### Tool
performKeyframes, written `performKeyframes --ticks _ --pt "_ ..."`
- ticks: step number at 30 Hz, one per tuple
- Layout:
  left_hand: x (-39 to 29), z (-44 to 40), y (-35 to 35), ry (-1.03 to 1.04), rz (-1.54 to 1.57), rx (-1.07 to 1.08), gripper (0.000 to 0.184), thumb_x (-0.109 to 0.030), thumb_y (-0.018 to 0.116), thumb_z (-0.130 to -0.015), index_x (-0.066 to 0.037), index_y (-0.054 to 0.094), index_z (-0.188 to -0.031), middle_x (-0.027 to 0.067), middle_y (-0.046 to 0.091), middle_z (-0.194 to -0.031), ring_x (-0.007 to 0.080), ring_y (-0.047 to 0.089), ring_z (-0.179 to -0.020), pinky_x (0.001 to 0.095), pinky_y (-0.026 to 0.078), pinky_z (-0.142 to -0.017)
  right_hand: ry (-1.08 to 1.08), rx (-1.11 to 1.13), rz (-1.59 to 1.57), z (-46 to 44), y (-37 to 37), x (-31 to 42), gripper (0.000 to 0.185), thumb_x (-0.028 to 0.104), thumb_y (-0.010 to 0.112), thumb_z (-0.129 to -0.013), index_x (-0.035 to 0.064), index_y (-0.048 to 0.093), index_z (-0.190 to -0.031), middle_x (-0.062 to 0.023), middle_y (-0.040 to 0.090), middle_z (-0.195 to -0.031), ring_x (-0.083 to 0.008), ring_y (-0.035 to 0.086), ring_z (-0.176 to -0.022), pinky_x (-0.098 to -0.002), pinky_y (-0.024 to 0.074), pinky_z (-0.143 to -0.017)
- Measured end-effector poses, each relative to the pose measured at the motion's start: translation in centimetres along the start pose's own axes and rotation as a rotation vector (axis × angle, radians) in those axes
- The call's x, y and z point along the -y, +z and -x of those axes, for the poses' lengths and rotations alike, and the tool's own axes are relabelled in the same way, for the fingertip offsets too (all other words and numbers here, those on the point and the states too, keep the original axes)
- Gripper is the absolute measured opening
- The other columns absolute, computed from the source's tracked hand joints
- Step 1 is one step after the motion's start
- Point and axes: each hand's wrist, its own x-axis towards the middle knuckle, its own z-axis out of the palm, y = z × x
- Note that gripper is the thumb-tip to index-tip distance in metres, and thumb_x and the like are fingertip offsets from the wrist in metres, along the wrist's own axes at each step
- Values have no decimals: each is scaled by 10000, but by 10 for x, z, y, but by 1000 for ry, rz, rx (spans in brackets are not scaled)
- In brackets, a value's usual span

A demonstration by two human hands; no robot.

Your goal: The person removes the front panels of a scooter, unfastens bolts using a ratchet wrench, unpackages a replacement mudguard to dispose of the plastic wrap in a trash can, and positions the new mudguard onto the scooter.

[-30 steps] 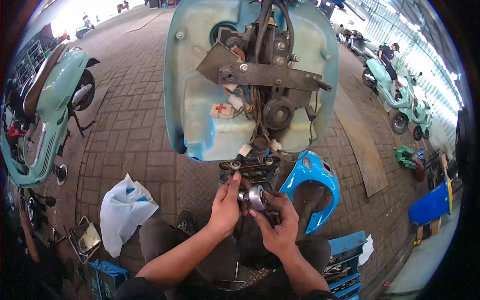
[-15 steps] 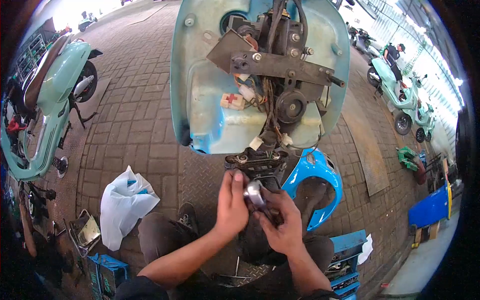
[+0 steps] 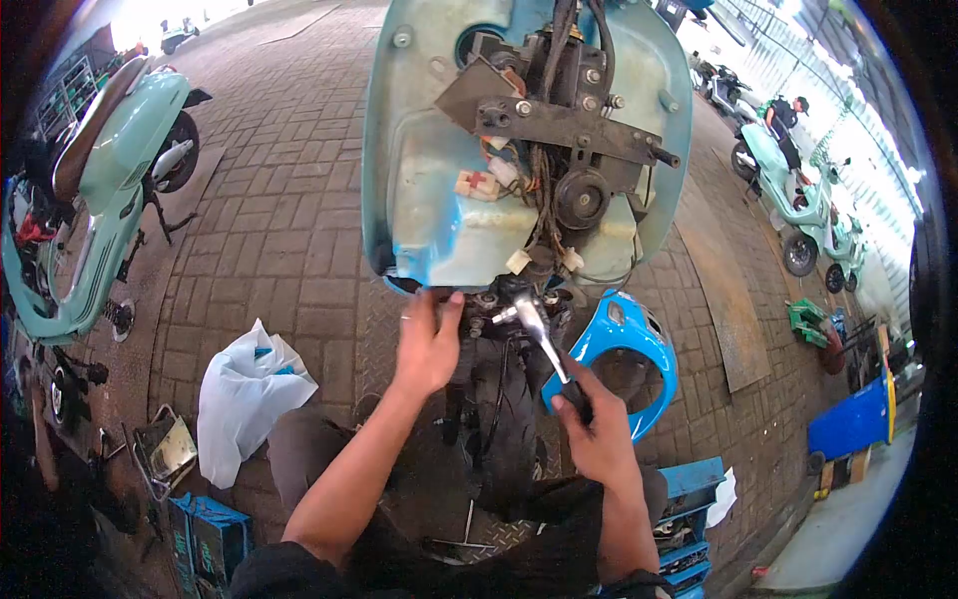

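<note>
My right hand (image 3: 599, 424) is closed round the dark handle of a ratchet wrench (image 3: 544, 344). The wrench's chrome head, with a socket on it, is up by the fork clamp (image 3: 484, 301) under the scooter's front panel (image 3: 429, 225); whether the socket touches a bolt I cannot tell. My left hand (image 3: 427, 349) has its fingers apart and reaches to the panel's lower edge, left of the clamp. Nothing shows in it. The front tyre (image 3: 502, 419) stands below, between my legs.
A blue fairing piece (image 3: 657, 399) lies right of the wheel. A white plastic bag (image 3: 249, 399) and a blue metal box (image 3: 215, 544) are at left. An opened blue toolbox (image 3: 689, 519) sits at right. Mint scooters (image 3: 110, 185) stand around; a person (image 3: 783, 118) is at far right.
My hands have parted. The right one now holds the ratchet by its handle, with the head raised to the clamp; the left has let go of it and moved up-left to the panel edge.
</note>
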Motion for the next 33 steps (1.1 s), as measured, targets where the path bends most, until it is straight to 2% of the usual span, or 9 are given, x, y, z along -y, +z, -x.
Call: performKeyframes --ticks 1,3,5,8,10,13,14,21,33 --pt "4 5 16 1 0 -6 578 -449 502 -1077 67 554 -1331 312 624 -1271 472 579 -1207 516 414 -1061 55 6 -3 2 -2 3 463 76 678 -964 7 577 -1411 -301 672 -1251 -483 647 -1182 -461 520 -985" --pt "-4 20 44 -294 97 -94 704 -531 418 -1091 74 464 -1447 366 574 -1351 499 542 -1276 515 404 -1080 163 12 -5 3 -7 9 462 74 677 -964 21 584 -1414 -301 676 -1239 -481 650 -1177 -456 521 -977" --pt "-6 23 43 -299 273 59 813 -589 364 -1090 101 356 -1520 407 513 -1418 510 502 -1338 511 383 -1108 103 -4 60 4 -10 12 466 74 678 -961 25 587 -1416 -299 674 -1248 -483 649 -1168 -459 523 -974" --pt "-2 32 57 -264 166 -137 763 -573 387 -1089 103 413 -1444 386 570 -1334 536 530 -1266 532 406 -1065 -21 -39 157 4 -10 12 479 75 676 -958 40 589 -1428 -295 672 -1256 -488 647 -1150 -474 525 -966" --pt "-14 37 53 -224 213 -59 692 -548 408 -1088 94 456 -1340 373 589 -1272 553 537 -1209 554 409 -1036 -105 -64 197 -3 -13 18 489 76 673 -957 52 587 -1438 -292 672 -1254 -491 645 -1141 -485 526 -962" --pt "-17 45 60 -141 198 20 570 -495 454 -1082 61 482 -1201 349 608 -1179 555 551 -1133 585 417 -987 -29 -45 278 -8 -16 30 498 67 660 -956 89 590 -1449 -282 678 -1230 -497 639 -1123 -507 528 -954" --pt "-16 51 64 -25 175 10 589 -492 489 -1068 74 462 -1228 355 597 -1197 554 548 -1150 597 413 -992 -38 -60 314 -9 -17 33 503 63 657 -953 106 593 -1450 -277 675 -1235 -499 640 -1115 -514 532 -942" --pt "-32 65 77 2 16 237 689 -542 553 -1028 102 407 -1223 339 527 -1187 537 521 -1130 618 413 -962 12 -66 616 -14 -17 42 522 122 657 -955 176 588 -1470 -220 650 -1118 -464 669 -927 -555 546 -783" --pt "-30 64 91 17 12 168 706 -533 630 -985 90 386 -1209 370 536 -1198 560 521 -1162 612 422 -995 -24 -96 869 -5 -23 49 554 122 643 -952 222 575 -1493 -176 629 -1090 -393 689 -855 -514 569 -706"
